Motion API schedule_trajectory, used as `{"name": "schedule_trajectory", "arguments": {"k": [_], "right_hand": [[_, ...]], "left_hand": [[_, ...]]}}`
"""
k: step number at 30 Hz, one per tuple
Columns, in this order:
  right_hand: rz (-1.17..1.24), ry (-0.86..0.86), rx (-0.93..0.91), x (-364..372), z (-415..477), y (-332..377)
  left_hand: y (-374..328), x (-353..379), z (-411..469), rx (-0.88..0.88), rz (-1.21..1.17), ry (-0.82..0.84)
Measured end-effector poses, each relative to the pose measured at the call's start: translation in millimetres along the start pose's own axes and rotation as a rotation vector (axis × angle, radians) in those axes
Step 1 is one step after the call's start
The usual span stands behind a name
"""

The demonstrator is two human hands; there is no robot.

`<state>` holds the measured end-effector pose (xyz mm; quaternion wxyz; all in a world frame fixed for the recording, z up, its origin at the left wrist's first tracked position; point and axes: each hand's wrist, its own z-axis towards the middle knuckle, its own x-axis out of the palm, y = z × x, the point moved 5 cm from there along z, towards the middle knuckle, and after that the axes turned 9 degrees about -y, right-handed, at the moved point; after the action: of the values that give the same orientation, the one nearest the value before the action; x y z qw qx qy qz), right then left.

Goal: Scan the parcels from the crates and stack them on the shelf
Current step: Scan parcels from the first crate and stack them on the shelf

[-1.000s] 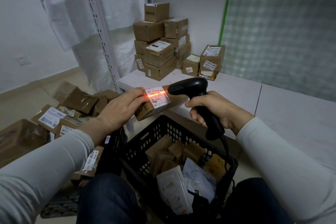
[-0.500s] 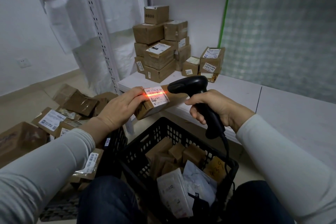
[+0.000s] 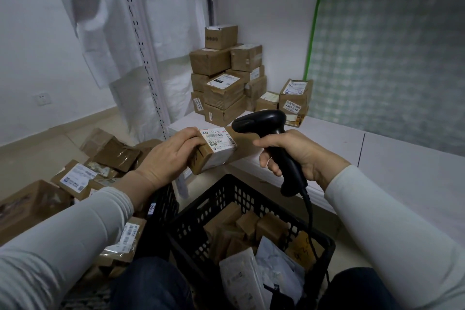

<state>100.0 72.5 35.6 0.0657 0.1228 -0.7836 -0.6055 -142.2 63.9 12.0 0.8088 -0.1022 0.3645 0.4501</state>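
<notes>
So the left hand (image 3: pixel 166 156) has its fingers (image 3: pixel 187 137) curled round the cardboard parcel (image 3: pixel 221 152), label tipped up so the barcode scanner (image 3: pixel 271 131), with the right hand (image 3: pixel 299 156) wrapped round its handle, can aim at it from 3 o'clock. The parcel's over the black crate (image 3: pixel 201 221). The stacked boxes (image 3: pixel 224 83) sit on the shelf (image 3: pixel 377 158) at 12 o'clock.

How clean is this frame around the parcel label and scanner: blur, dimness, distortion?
Head view: dim, bluish light, deep shadow inside the black crate. Head view edges bend strongly, stretching the sleeves and curving the shelf upright. The label on the parcel in the left hand is sharp for its large digits, small print unreadable. The scanner in the right hand is sharp, without glare.
</notes>
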Motion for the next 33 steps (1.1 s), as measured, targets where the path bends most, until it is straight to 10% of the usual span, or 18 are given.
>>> {"name": "schedule_trajectory", "arguments": {"k": [18, 33], "right_hand": [[0.461, -0.079, 0.010, -5, 79, 41], [0.603, -0.274, 0.136, -57, 167, -14]], "left_hand": [[92, 21, 70, -1.217, -0.445, -0.337], [103, 147, 112, -1.323, -0.531, -0.217]]}}
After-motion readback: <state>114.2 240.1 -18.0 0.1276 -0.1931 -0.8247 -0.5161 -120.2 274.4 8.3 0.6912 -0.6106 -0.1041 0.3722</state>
